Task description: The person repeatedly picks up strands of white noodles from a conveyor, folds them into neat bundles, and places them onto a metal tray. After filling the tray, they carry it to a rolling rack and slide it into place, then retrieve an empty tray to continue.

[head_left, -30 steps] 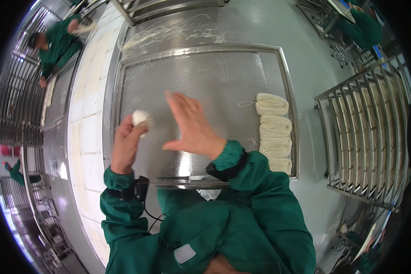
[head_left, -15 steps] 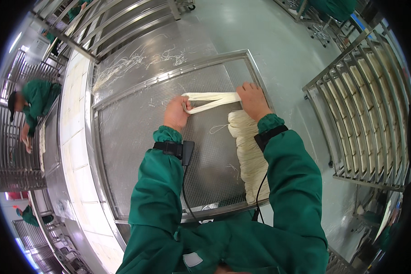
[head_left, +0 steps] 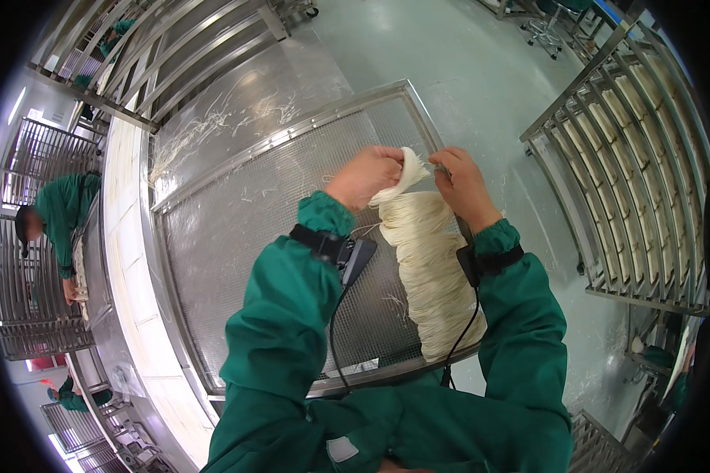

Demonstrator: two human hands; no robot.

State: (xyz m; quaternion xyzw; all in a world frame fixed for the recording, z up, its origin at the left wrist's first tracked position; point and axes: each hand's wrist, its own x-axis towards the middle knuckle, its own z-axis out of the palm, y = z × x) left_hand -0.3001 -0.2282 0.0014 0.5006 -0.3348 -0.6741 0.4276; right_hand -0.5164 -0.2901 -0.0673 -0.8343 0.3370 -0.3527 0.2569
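My left hand [head_left: 371, 175] is closed around a folded bundle of pale noodles [head_left: 407, 175], whose loose strand ends fan out toward the right. Beside those ends is my right hand [head_left: 464, 188], thumb and forefinger a little apart, with nothing visible gripped between them. Just below both hands, a row of noodle bundles [head_left: 430, 276] lies side by side along the right side of a metal mesh tray [head_left: 292, 260]. The top of the row is close under the held bundle.
Loose noodle scraps [head_left: 205, 130] lie on the steel surface past the tray. A rack with loaded trays [head_left: 619, 173] stands at right, another metal rack [head_left: 189, 47] at upper left. White panels [head_left: 134, 260] run along the left. A co-worker in green [head_left: 63, 217] bends over a table there.
The stretched noodle loop between my hands is now folded up in my left hand, which moved right. My right hand has let go of its end and turned. The view shifted slightly.
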